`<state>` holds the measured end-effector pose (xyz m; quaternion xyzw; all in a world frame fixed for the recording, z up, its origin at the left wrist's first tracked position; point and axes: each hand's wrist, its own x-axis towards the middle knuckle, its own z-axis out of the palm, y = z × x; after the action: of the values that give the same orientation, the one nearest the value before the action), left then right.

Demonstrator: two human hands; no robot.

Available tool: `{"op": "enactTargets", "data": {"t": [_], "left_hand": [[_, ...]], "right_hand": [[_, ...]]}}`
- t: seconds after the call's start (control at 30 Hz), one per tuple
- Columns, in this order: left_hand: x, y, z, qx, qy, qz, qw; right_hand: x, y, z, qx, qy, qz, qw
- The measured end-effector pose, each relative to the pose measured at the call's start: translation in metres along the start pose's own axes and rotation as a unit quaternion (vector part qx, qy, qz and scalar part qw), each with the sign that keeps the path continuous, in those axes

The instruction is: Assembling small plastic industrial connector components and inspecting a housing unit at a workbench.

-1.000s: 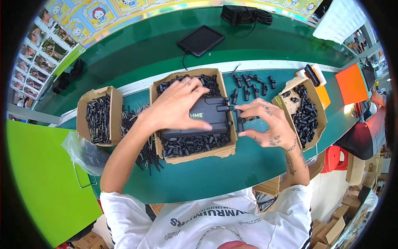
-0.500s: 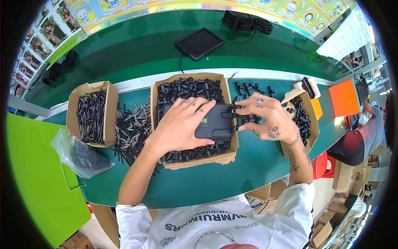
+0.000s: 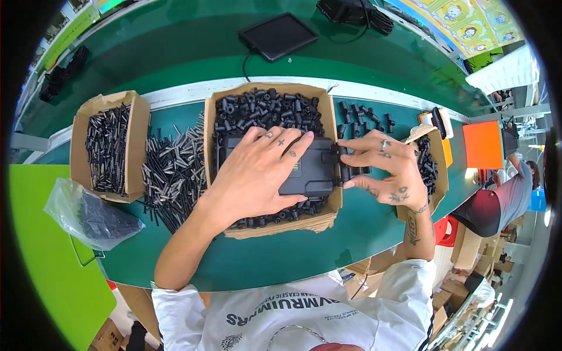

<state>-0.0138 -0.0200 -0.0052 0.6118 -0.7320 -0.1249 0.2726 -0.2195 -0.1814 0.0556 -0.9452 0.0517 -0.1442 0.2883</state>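
Note:
A flat black plastic case point(image 3: 319, 167) lies on top of a cardboard box point(image 3: 281, 231) heaped with short black tubular fittings point(image 3: 266, 114). My left hand point(image 3: 253, 169) spreads across the case's left part, its thumb along the near edge and its fingers over the top, holding it down. At the case's right edge my right hand point(image 3: 391, 171) has thumb and fingers curled around small black cylindrical parts point(image 3: 346, 172). Whether those parts are fixed to the case cannot be made out. Several similar black fittings point(image 3: 357, 111) lie loose on the green table beyond the right hand.
On the left stand a box of thin black rods point(image 3: 108, 152), a loose pile of metal-tipped rods point(image 3: 172, 169) and a clear plastic bag point(image 3: 88, 216). Another box of black fittings point(image 3: 430, 167) is at the right. A black screen point(image 3: 280, 36) lies at the back. Someone point(image 3: 497, 199) sits far right.
My view has tilted and shifted, so the table's back sits higher in the picture. Both hands stay at the case; the right fingers have shifted slightly around the parts at its edge.

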Motion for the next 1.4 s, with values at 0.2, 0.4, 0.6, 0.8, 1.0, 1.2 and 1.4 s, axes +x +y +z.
{"op": "enactTargets", "data": {"t": [0.2,0.4,0.6,0.8,1.0,1.2,1.4], "left_hand": [[-0.001,-0.001,0.001,0.015,0.007,0.0,1.0],[-0.001,-0.001,0.002,0.006,0.017,0.006,1.0],[0.002,0.001,0.001,-0.001,-0.003,-0.002,1.0],[0.0,0.0,0.002,0.005,0.007,-0.001,1.0],[0.001,0.0,0.002,0.003,0.011,0.003,1.0],[0.002,0.0,0.0,0.007,0.007,0.002,1.0],[0.003,0.003,-0.002,0.009,0.01,0.001,1.0]], "right_hand": [[-0.002,-0.003,0.001,-0.029,0.005,0.016,0.999],[-0.007,0.01,0.007,0.024,0.0,0.04,0.999],[-0.023,0.036,0.027,0.23,0.059,0.092,0.967],[-0.021,0.026,0.03,0.199,0.047,0.13,0.97],[-0.037,0.034,0.056,0.33,0.144,0.124,0.925],[-0.031,0.033,0.048,0.329,0.165,0.116,0.922],[-0.008,0.012,0.018,0.082,0.034,0.104,0.991]]}}
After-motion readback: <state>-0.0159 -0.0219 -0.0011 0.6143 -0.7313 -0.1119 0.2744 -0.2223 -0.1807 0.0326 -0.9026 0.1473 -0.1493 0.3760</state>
